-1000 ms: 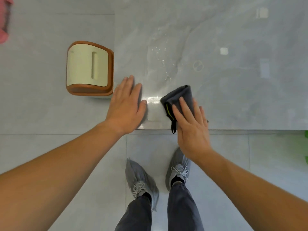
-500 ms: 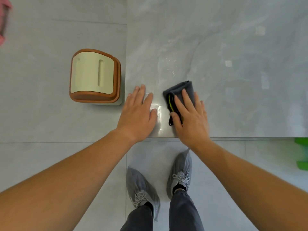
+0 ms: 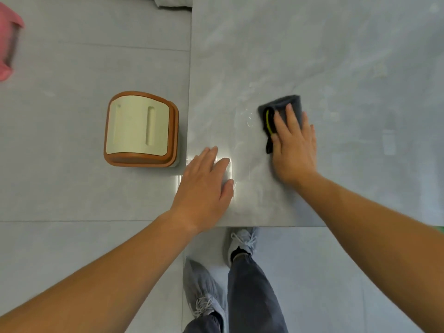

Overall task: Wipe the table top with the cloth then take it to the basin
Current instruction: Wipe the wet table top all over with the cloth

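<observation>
A folded dark grey cloth with a yellow-green edge lies on the glossy grey marble table top. My right hand presses flat on the cloth, fingers spread over its near part. My left hand rests flat and empty on the table's near left corner, fingers apart. Faint wet streaks shine on the table between my hands. No basin is in view.
A cream and brown stool stands on the floor just left of the table's left edge. A pink object is at the far left edge. My feet stand below the table's near edge. A green object peeks in at the right.
My right hand has slid the cloth to the right and away from the near edge. My left hand has stayed at the table corner. The view has shifted.
</observation>
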Action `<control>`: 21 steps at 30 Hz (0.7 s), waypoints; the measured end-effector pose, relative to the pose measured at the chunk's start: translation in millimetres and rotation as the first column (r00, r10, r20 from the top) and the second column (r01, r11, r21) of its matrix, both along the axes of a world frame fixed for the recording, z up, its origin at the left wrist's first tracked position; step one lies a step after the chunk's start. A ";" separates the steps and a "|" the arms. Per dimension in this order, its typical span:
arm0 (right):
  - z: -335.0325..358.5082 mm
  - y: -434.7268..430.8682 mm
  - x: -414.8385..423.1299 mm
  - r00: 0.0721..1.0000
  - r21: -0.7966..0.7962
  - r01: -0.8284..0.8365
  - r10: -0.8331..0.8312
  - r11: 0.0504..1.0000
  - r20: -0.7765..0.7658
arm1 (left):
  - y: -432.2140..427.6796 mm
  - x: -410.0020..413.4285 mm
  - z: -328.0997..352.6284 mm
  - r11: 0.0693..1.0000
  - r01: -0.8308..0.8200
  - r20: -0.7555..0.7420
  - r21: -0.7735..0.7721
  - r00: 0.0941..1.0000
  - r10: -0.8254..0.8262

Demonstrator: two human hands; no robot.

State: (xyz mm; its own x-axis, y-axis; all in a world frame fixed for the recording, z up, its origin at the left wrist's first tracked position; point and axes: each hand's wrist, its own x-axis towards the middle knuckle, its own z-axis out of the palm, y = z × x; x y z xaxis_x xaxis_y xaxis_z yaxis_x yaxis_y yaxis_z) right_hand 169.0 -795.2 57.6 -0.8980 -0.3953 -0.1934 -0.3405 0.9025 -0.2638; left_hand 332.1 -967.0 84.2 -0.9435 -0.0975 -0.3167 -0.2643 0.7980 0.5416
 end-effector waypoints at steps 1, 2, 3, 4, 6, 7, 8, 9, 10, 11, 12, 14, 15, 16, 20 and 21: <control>-2.3 -8.5 -16.4 0.998 -0.012 0.063 -0.063 0.998 -0.008 | -1.1 -3.1 -0.3 1.000 0.010 -0.013 0.013 1.000 -0.010; -4.4 -17.0 -27.6 0.994 -0.024 0.107 -0.108 0.994 -0.018 | -2.5 -8.0 -1.2 1.000 0.015 -0.022 0.018 1.000 -0.015; -6.3 -23.7 -32.5 0.992 -0.039 0.123 -0.124 0.992 -0.029 | -4.4 -14.1 -2.3 1.000 0.010 -0.029 0.018 1.000 -0.009; -7.1 -26.8 -31.0 0.994 -0.056 0.105 -0.107 0.993 -0.034 | -6.6 -21.5 -3.0 1.000 -0.005 -0.033 0.014 0.999 0.005; -4.7 -19.9 -16.6 0.999 -0.077 -0.016 0.014 0.997 -0.032 | -10.9 -40.7 -4.0 0.999 -0.033 -0.033 -0.003 0.999 0.033; -2.3 -12.9 -10.3 0.996 -0.080 -0.081 0.078 0.994 -0.030 | -13.4 -52.9 -4.6 0.999 -0.041 -0.029 -0.018 0.999 0.040; -0.1 -5.8 -8.2 0.991 -0.082 -0.131 0.130 0.988 -0.020 | -16.3 -65.9 -5.3 0.998 -0.044 -0.026 -0.035 0.999 0.043; 0.4 -1.1 -13.6 0.986 -0.081 -0.165 0.165 0.983 -0.013 | -19.6 -79.4 -6.2 0.997 -0.047 -0.026 -0.053 0.999 0.046; 0.3 -1.2 -27.7 0.982 -0.083 -0.188 0.188 0.979 -0.007 | -23.6 -93.2 -6.8 0.996 -0.053 -0.028 -0.072 0.998 0.051; -0.6 -6.6 -47.3 0.982 -0.077 -0.191 0.191 0.978 -0.011 | -27.9 -107.4 -7.0 0.994 -0.062 -0.032 -0.087 0.998 0.059; -1.8 -16.2 -69.5 0.985 -0.069 -0.174 0.173 0.982 -0.016 | -32.7 -121.6 -6.7 0.993 -0.071 -0.036 -0.097 0.997 0.068; -4.9 -40.6 -113.2 0.996 -0.084 -0.089 0.088 0.992 -0.024 | -43.3 -148.9 -5.6 0.990 -0.084 -0.034 -0.111 0.996 0.081; -6.2 -50.9 -127.6 0.998 -0.103 -0.052 0.050 0.993 -0.026 | -48.7 -161.7 -5.1 0.989 -0.086 -0.031 -0.121 0.996 0.083; -7.7 -58.0 -133.6 0.999 -0.120 -0.026 0.022 0.992 -0.030 | -53.6 -173.8 -4.9 0.988 -0.086 -0.028 -0.132 0.996 0.083; -7.5 -41.6 -107.7 0.985 -0.126 -0.170 0.164 0.977 -0.057 | -65.5 -218.4 -2.1 0.984 -0.113 0.008 -0.137 0.993 0.115; -5.9 -32.5 -104.2 0.967 -0.117 -0.254 0.249 0.960 -0.059 | -68.3 -227.8 -1.6 0.983 -0.117 0.016 -0.145 0.993 0.120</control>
